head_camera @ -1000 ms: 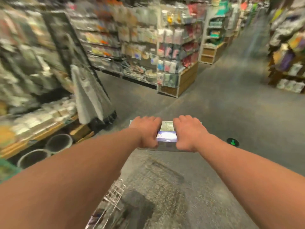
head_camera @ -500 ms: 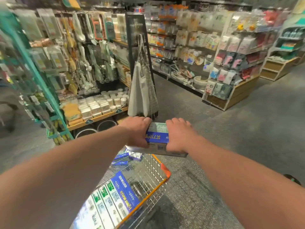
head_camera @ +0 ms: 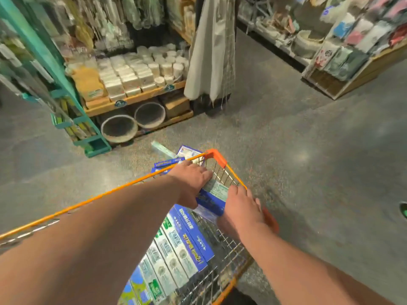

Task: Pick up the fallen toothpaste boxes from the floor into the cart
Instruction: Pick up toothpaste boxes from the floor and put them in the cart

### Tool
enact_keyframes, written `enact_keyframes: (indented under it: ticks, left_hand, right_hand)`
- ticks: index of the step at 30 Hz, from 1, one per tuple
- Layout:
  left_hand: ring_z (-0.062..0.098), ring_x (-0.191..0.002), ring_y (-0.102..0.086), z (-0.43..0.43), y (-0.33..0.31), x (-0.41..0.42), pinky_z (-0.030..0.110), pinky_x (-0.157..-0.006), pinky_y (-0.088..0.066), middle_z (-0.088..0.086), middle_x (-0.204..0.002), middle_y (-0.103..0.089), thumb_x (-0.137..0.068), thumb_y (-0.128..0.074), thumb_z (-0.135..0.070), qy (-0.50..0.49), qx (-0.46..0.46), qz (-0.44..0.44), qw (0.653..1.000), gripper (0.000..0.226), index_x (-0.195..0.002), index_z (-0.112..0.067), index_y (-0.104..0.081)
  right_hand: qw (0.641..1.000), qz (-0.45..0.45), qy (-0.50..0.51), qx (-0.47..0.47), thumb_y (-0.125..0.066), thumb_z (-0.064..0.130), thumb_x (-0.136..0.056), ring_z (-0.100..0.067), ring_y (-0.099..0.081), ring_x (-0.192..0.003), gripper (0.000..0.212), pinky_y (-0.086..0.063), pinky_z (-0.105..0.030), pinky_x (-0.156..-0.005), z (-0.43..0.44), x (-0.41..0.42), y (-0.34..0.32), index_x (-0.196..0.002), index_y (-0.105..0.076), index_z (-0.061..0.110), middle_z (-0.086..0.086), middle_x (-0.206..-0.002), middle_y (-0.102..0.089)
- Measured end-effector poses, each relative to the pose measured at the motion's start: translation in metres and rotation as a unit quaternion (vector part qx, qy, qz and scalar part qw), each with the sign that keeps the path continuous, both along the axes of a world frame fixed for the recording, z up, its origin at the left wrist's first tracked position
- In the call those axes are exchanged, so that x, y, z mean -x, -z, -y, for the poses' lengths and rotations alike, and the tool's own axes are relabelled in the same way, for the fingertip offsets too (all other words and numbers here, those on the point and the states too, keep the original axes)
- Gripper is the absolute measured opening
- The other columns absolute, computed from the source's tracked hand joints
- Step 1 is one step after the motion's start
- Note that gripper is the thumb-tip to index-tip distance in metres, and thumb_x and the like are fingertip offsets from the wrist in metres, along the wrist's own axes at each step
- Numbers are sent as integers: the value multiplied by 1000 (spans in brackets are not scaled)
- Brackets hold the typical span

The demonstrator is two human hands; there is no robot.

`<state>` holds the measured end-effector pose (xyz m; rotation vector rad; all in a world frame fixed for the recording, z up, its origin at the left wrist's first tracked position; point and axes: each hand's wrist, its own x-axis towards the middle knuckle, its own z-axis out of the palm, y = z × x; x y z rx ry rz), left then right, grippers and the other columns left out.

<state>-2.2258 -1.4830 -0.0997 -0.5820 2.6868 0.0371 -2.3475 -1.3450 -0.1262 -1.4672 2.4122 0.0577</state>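
Far left, teal rack (head_camera: pixel 66 89) with hanging goods, blurred. Next to it a wooden shelf (head_camera: pixel 136 99) stacked with pale packs and tubs, too many and too soft to count; two round grey baskets (head_camera: pixel 120 128) tucked under it, side by side, their contents can't be made out. A pale cloth bag (head_camera: pixel 211 51) hangs on a wire grid just right of the shelf.

Wire cart (head_camera: pixel 220 159) with orange rim, lower centre. Inside it a row of toothpaste boxes (head_camera: pixel 176 249) lying flat, packed edge to edge along the left side; about five or six visible, near ones blurred, exact count unclear.

Two bare hands over the cart's far end. Left hand (head_camera: pixel 191 181) wraps the left end of a stack of boxes (head_camera: pixel 212 198), fingers curled over the top, thumb underneath. Right hand (head_camera: pixel 242 213) clamps the right end, fingers closed on it. The stack sits between the two palms, inside the rim, above the packed row, near the far corner. Looks like two or more boxes pressed together; can't tell exactly.

On the floor (head_camera: pixel 308 172) just beyond the cart's far edge: three more fallen boxes (head_camera: pixel 165 165), one blue beside the rim, one pale green, one blue-white, partly hidden behind the wire.

Right: another shelf unit (head_camera: pixel 352 69) of packaged goods, blurred.
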Motion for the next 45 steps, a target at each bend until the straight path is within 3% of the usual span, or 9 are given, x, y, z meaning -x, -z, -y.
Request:
enact_keyframes:
  ticks: [3,6,12,17,20,26,32,38,45]
  left_hand:
    - [22,-122,-51,16,58,16,39,-112,-32,-1,-128,-54,-67,-76,-49,44,1,5,999,79,-134,-22,-42]
    - [22,-125,-48,27,115,32,40,-117,-24,-1,-132,-52,-73,-73,-50,78,0,23,997,84,-143,-21,-37]
    - [23,-135,-42,33,206,31,48,-124,-12,-1,-137,-49,-82,-67,-47,70,-64,60,994,76,-145,-22,-34]
    - [23,-136,-40,30,233,39,49,-126,-1,0,-140,-48,-80,-73,-45,115,-88,81,986,81,-147,-22,-32]
    - [22,-132,-44,28,251,43,49,-123,0,-3,-136,-52,-75,-75,-62,139,-87,73,984,85,-142,-25,-37]
    - [25,-146,-31,35,258,53,57,-124,-2,0,-154,-40,-56,-73,-84,155,-110,130,973,123,-153,-26,-26]
    - [27,-150,-23,37,267,35,62,-122,1,-5,-152,-41,-48,-69,-91,140,-126,113,976,123,-148,-31,-29]
    - [33,-155,1,33,255,36,67,-119,8,-9,-166,-17,-45,-70,-91,97,-151,179,967,133,-155,-40,-15]
    - [29,-156,0,21,237,35,66,-120,1,-7,-168,-13,-53,-77,-82,62,-137,183,972,130,-157,-33,-17]
  right_hand:
    - [998,1,52,-24,-53,35,-99,-24,-45,-126,28,-41,-42,-96,7,3,64,-123,-42,24,-2,-132,-52]
    - [995,33,81,-52,-67,41,-86,-31,-43,-120,53,-41,-48,-97,10,2,117,-124,-39,17,-6,-129,-45]
    - [987,38,103,-116,-69,61,-73,-22,-46,-122,72,-43,-40,-94,24,-8,174,-123,-39,18,-1,-125,-46]
    - [977,78,132,-145,-73,58,-72,-28,-45,-120,84,-44,-42,-94,15,-15,205,-129,-35,10,-8,-126,-45]
    - [982,45,119,-140,-77,65,-68,-27,-49,-117,92,-46,-40,-95,11,-18,215,-127,-34,9,-9,-126,-48]
    - [973,101,130,-159,-73,69,-72,-28,-43,-124,101,-46,-42,-101,9,-15,226,-136,-28,6,-11,-133,-42]
    - [960,183,127,-171,-51,94,-64,-37,-41,-130,124,-39,-45,-106,14,-15,224,-147,-22,7,-18,-140,-40]
    - [941,241,121,-202,-58,90,-61,-38,-43,-128,111,-43,-46,-101,12,-8,221,-139,-35,15,-15,-135,-43]
    - [932,256,167,-194,-59,68,-70,-35,-57,-106,77,-53,-42,-88,11,-4,213,-124,-47,14,-9,-113,-55]
